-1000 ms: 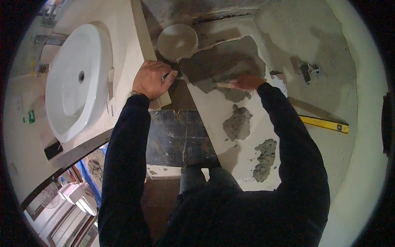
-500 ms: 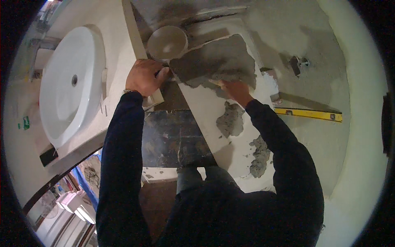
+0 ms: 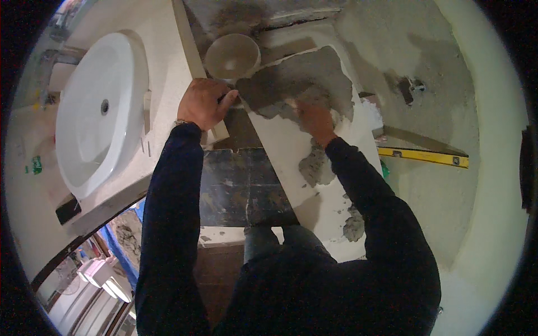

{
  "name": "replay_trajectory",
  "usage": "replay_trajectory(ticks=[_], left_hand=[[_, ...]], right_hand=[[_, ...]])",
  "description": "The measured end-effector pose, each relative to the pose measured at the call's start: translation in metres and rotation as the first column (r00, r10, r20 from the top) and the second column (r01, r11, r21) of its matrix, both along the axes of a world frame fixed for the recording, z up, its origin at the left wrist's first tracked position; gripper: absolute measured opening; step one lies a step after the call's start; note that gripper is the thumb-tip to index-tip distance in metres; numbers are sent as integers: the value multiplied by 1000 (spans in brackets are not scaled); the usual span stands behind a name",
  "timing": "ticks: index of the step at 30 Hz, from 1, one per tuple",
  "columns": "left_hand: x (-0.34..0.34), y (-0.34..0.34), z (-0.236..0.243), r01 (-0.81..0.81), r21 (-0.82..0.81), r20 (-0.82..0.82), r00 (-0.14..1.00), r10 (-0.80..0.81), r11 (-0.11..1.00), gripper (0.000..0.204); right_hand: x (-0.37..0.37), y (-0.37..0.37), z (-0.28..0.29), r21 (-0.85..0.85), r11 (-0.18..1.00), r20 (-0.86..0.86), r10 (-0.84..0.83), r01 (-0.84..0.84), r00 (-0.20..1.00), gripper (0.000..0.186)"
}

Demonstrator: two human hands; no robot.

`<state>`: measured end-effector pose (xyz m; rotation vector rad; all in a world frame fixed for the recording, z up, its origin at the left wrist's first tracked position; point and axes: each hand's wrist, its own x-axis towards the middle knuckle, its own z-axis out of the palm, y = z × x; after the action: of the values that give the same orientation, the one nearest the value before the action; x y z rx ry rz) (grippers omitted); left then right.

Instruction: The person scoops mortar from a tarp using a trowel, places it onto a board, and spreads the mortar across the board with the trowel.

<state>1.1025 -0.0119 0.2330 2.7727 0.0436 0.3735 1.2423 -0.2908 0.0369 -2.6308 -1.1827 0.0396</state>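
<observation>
A large pale tile (image 3: 291, 162) leans tilted beside a white oval sink (image 3: 98, 140), rough grey mortar (image 3: 302, 84) smeared across its top. The left hand (image 3: 203, 103) clamps the tile's edge. The right hand (image 3: 315, 119) presses into the mortar; its grip is unclear.

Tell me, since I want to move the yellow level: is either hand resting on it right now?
No, the yellow level lies apart to the right, while the left hand and right hand are on the mortar-smeared tile.
</observation>
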Motion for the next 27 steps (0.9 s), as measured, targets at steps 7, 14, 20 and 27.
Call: replay_trajectory(ticks=[7, 14, 20, 27], left_hand=[[22, -11, 1, 38, -34, 10, 999, -37, 999, 27], [9, 0, -6, 0, 0, -54, 999, 0, 1000, 28], [6, -2, 3, -29, -11, -113, 993, 28, 1000, 28], [11, -9, -2, -51, 43, -106, 993, 55, 998, 31]], right_hand=[[46, 12, -55, 20, 994, -182, 105, -103, 978, 40], [65, -2, -17, -89, 990, -358, -137, 113, 924, 41], [30, -33, 10, -186, 846, -345, -532, 499, 773, 39], [27, -29, -10, -100, 979, -128, -187, 175, 974, 41]])
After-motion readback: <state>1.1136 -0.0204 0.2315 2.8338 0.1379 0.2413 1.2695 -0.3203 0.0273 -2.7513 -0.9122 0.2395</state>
